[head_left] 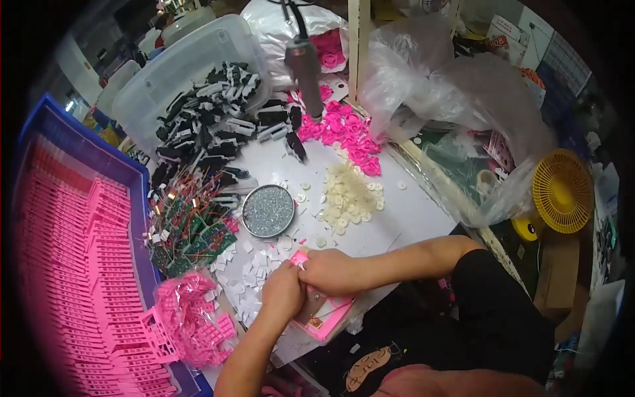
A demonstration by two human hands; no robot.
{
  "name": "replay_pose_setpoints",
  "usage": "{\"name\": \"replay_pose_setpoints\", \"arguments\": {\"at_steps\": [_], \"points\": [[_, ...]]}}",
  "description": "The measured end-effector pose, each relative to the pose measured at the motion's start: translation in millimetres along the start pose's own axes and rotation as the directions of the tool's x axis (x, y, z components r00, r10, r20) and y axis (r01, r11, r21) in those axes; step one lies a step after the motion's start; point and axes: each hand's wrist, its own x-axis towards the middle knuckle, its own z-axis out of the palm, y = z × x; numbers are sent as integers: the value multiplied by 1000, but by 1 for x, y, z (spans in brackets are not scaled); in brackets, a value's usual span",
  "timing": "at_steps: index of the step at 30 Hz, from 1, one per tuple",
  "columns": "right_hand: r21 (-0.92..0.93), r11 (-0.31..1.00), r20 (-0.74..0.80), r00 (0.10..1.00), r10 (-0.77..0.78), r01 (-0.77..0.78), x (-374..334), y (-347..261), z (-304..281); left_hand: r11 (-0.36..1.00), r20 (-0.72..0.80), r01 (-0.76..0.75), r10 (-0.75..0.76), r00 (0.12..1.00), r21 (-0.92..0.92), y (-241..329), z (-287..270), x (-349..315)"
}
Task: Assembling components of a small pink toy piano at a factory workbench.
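A pink plastic casing (pixel 323 325) with a white piece inside it lies at the near edge of the white table. My left hand (pixel 284 290) is closed at the casing's far left side, fingers curled over it. Against it, my right hand (pixel 331 271) is closed too, its knuckles over the far end of the casing. Whatever my right fingertips pinch is hidden between the two hands. Small white square pieces (pixel 250 278) lie scattered just left of my left hand. Beyond the hands stands a round tin (pixel 268 210) filled with small silvery parts.
At left, a blue crate (pixel 86 139) holds rows of pink plastic parts. Green circuit boards with wires (pixel 192 228) and a bag of pink parts (pixel 192 311) lie beside it. Cream discs (pixel 347 198), pink pieces (pixel 347 132) and black-and-grey parts (pixel 205 109) are heaped farther back. A dark cylindrical tool (pixel 304 73) hangs above.
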Motion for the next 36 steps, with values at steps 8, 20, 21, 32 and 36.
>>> {"name": "replay_pose_setpoints", "arguments": {"at_steps": [8,20,21,32,36], "points": [[82,989,-69,991,-115,121,5,10,2,996,87,74,-78,993,52,-19,-5,9],[110,958,-274,934,-228,266,6,27,10,990,89,121,-115,989,-67,-17,-13,8],[82,964,-290,931,-219,252,7,29,12,989,66,125,-121,991,-74,-17,-12,8],[29,925,-80,923,-376,379,9,35,0,978,115,188,-178,977,-88,-18,-12,9],[-32,899,-115,892,-438,437,4,34,3,982,89,149,-139,986,-119,-21,-10,5]]}}
